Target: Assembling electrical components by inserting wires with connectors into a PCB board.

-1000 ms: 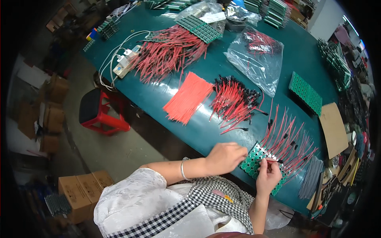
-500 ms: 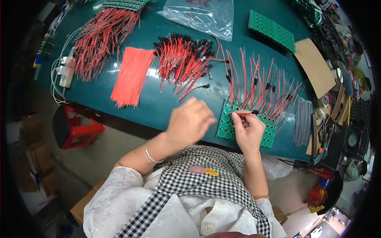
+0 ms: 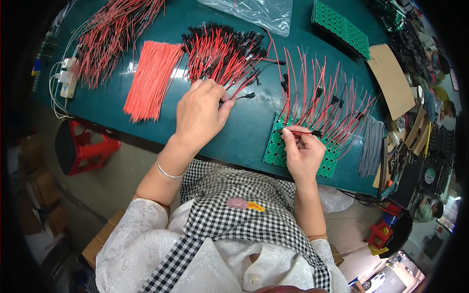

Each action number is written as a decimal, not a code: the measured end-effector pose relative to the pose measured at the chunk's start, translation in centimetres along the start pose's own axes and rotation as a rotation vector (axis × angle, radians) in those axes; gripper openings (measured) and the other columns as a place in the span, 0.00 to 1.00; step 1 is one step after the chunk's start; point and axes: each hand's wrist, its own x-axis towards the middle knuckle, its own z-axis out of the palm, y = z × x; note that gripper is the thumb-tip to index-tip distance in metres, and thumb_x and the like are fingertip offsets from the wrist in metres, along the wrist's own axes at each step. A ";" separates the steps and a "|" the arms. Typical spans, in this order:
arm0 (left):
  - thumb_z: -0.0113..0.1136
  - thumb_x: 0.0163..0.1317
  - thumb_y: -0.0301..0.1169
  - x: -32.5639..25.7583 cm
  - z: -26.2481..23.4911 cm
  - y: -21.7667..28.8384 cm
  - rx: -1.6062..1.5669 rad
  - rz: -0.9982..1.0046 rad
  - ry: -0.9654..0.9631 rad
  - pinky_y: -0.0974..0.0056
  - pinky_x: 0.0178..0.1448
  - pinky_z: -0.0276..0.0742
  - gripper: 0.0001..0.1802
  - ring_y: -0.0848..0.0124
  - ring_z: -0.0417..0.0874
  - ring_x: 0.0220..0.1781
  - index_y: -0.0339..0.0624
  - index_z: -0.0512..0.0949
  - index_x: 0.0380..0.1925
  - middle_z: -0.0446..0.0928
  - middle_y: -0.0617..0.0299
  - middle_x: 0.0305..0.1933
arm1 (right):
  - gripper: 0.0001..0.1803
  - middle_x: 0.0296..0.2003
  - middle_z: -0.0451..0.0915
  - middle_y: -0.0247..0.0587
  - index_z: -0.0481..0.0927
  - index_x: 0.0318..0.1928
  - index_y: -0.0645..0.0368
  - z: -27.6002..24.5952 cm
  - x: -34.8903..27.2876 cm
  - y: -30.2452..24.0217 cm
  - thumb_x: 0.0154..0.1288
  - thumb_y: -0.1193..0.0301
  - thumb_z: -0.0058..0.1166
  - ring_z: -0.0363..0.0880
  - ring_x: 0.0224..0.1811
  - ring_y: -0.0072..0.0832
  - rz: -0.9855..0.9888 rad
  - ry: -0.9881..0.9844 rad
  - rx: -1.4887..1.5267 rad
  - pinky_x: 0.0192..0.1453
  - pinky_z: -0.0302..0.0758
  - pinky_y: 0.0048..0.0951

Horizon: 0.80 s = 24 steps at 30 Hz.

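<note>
The green circuit board (image 3: pixel 276 154) lies at three o'clock on the table (image 3: pixel 234 134). Red leads (image 3: pixel 305 93) fan from its twelve o'clock side, so it looks partly filled; rows toward six o'clock show bare round pads. A large pile of connector leads (image 3: pixel 222 51), at twelve o'clock, remains. The right hand (image 3: pixel 305 154) pinches a red-and-black lead (image 3: pixel 303 133) over the board. The left hand (image 3: pixel 202 110), fingers curled narrow, reaches the pile's six o'clock edge; whether it grips a lead, I cannot tell.
</note>
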 end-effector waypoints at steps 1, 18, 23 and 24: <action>0.74 0.51 0.27 0.0 -0.1 -0.1 -0.007 0.001 -0.010 0.57 0.40 0.75 0.09 0.61 0.79 0.36 0.41 0.80 0.26 0.78 0.61 0.30 | 0.05 0.21 0.84 0.40 0.88 0.33 0.66 -0.1 0.0 0.1 0.62 0.76 0.69 0.80 0.18 0.19 -0.012 -0.001 -0.015 0.24 0.73 0.21; 0.60 0.72 0.26 -1.1 -0.9 -2.9 -0.587 -0.287 -0.079 0.77 0.26 0.62 0.04 0.86 0.68 0.23 0.38 0.76 0.37 0.84 0.60 0.36 | 0.03 0.29 0.84 0.38 0.87 0.35 0.67 0.0 0.0 -0.5 0.64 0.79 0.66 0.79 0.23 0.16 -0.003 -0.016 0.032 0.25 0.74 0.19; 0.56 0.75 0.28 -0.7 -2.2 -2.1 -1.149 -0.348 -0.084 0.77 0.23 0.66 0.05 0.82 0.72 0.20 0.38 0.74 0.40 0.86 0.52 0.38 | 0.03 0.28 0.84 0.37 0.87 0.35 0.67 -0.3 -0.2 0.2 0.64 0.79 0.66 0.75 0.21 0.16 0.002 -0.040 0.022 0.23 0.71 0.19; 0.56 0.75 0.28 -0.7 -2.4 -2.2 -1.209 -0.361 -0.093 0.76 0.23 0.68 0.05 0.81 0.74 0.20 0.38 0.74 0.40 0.86 0.51 0.38 | 0.03 0.28 0.84 0.37 0.87 0.35 0.67 -0.3 -0.2 0.1 0.64 0.79 0.66 0.75 0.21 0.17 -0.009 -0.038 0.018 0.24 0.71 0.20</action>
